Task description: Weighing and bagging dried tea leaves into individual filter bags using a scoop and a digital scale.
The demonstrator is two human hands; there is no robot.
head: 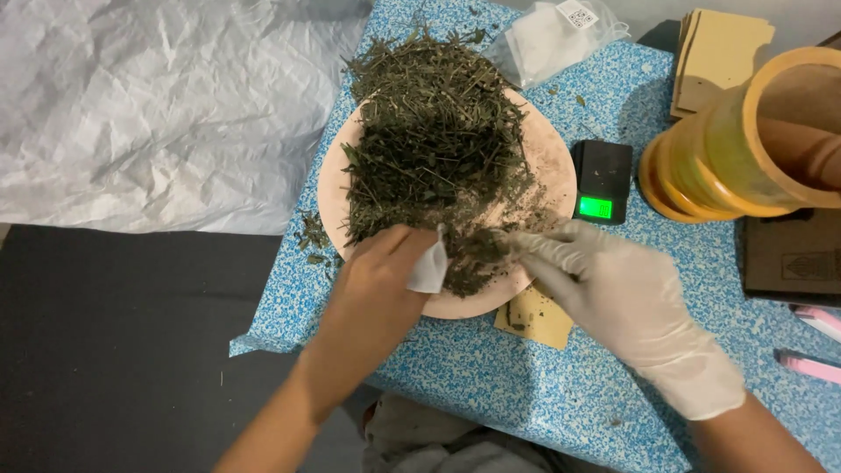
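The left hand, bare, was closed around a small white pouch, pinching it at the near edge of a pink plate. The right hand, in a pale glove, had its fingers drawn together on a pinch of dried green herbs right beside the pouch. The herbs lay heaped across the plate, some spilling past its far rim onto the surface, which was covered in a blue speckled sheet. A small black scale with a lit green display sat just right of the plate, and a yellow-orange jar lay on its side beyond it. A tan paper packet stuck out from under the plate's near edge. A clear bag of white pouches rested at the far side, near a stack of tan envelopes.
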